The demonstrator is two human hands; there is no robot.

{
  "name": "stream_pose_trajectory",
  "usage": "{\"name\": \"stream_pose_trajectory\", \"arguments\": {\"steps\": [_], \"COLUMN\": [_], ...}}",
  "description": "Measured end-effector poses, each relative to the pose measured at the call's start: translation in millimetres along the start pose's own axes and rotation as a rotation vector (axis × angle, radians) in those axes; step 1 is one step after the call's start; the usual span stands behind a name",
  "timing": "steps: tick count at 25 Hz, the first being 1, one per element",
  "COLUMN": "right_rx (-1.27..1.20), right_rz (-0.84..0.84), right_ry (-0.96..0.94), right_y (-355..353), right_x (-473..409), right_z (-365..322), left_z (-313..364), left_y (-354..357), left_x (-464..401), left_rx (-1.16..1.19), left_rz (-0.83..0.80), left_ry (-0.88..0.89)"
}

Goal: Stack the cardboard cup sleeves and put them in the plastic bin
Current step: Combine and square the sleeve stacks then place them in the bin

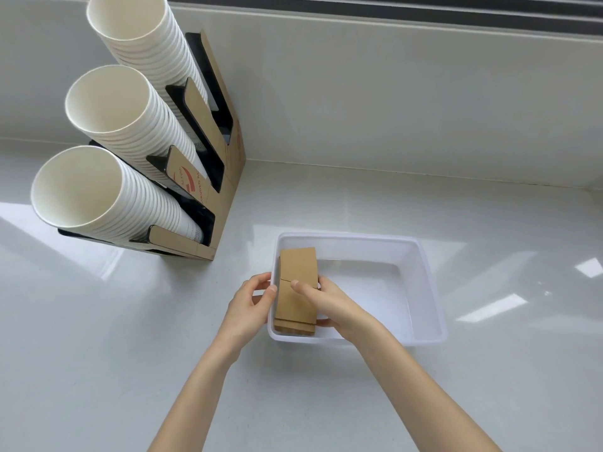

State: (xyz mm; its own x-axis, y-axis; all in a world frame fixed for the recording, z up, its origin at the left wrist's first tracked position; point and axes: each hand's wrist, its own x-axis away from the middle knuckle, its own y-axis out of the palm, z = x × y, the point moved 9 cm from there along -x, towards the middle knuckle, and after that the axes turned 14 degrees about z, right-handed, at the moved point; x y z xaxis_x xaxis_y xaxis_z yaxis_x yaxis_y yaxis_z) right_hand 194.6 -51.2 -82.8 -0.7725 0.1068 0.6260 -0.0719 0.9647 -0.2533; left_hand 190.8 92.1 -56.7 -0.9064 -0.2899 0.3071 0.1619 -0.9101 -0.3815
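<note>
A stack of brown cardboard cup sleeves (297,272) lies flat inside the left end of a translucent white plastic bin (430,288) on the counter. My right hand (329,305) is inside the bin, its thumb on top of the stack and its fingers along the stack's right side. My left hand (251,305) is at the bin's left wall, fingers bent over the rim and touching the stack's left edge. The right part of the bin holds nothing.
A cardboard-and-black cup dispenser (225,197) stands at the back left, holding three slanted stacks of white paper cups (107,106). A pale wall runs along the back of the glossy white counter (98,353).
</note>
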Motion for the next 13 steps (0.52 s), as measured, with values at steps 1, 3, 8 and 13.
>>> {"name": "stream_pose_trajectory", "arguments": {"steps": [1,3,8,13], "right_rx": [0.032,0.122,0.286,0.316], "right_rz": [0.006,0.029,0.007,-0.053], "right_ry": [-0.019,-0.052,-0.126,-0.136], "right_y": [3,4,4,3], "right_x": [-1,-3,1,7], "right_z": [-1,-1,-3,-3], "left_z": [0,0,2,2], "left_y": [0,0,0,0], "left_x": [0,0,1,1], "left_rx": [-0.001,-0.005,0.005,-0.018], "left_rz": [0.001,0.001,-0.003,0.006], "left_ry": [-0.001,-0.003,0.001,0.009]}}
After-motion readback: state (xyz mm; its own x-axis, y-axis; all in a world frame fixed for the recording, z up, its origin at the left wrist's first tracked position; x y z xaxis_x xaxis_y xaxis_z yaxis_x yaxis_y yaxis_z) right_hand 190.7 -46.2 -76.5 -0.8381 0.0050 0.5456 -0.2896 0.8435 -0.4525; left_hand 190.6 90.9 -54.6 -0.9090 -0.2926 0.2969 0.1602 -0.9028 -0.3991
